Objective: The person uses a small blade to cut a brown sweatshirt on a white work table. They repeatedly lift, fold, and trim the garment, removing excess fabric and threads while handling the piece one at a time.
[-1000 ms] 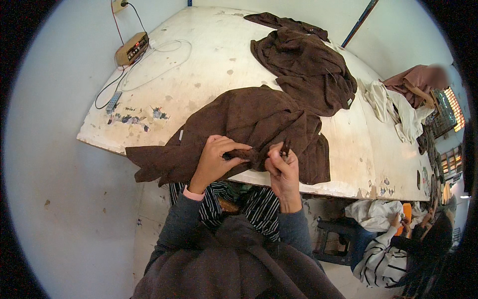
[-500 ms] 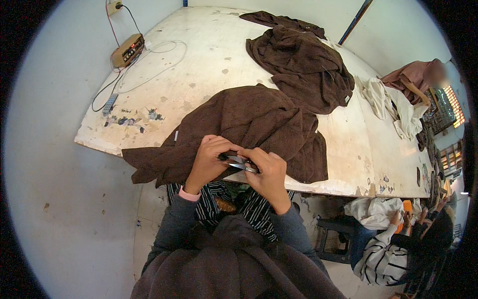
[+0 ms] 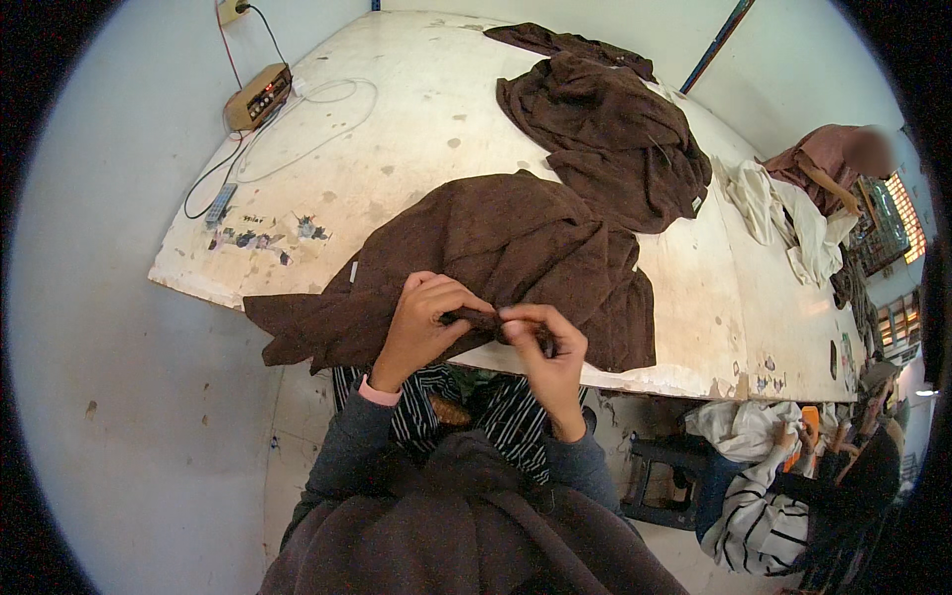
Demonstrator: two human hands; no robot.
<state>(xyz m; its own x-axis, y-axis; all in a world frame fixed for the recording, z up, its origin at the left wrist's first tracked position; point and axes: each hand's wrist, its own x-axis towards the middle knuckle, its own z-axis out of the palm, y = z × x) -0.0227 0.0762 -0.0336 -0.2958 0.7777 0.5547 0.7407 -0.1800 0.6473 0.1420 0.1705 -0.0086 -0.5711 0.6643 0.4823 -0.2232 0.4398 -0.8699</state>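
A crumpled dark brown garment [image 3: 476,228], with a small white label [image 3: 354,271], lies over the near edge of the pale, stained table [image 3: 704,337]. My left hand [image 3: 424,327], pink band at the wrist, is closed on a bunched fold of it [image 3: 468,319]. My right hand [image 3: 550,352] meets that fold from the right, thumb and forefinger pinched at its end. Something dark sits partly hidden inside the right hand's curled fingers; I cannot make it out. Farther back is another brown garment pile [image 3: 615,139].
Left are a wall [image 3: 129,327], a boxy device [image 3: 256,96], cables and a small remote [image 3: 221,202]. At right, a co-worker [image 3: 813,164] bends over white cloth [image 3: 773,208]; below, another person [image 3: 754,516] sits by a black stool [image 3: 659,476] with white fabric and an orange object [image 3: 808,426].
Silver scissor blades that showed between my hands half a second ago are out of sight. My right hand has shifted slightly right and now pinches at the fold. My left hand stays about in place.
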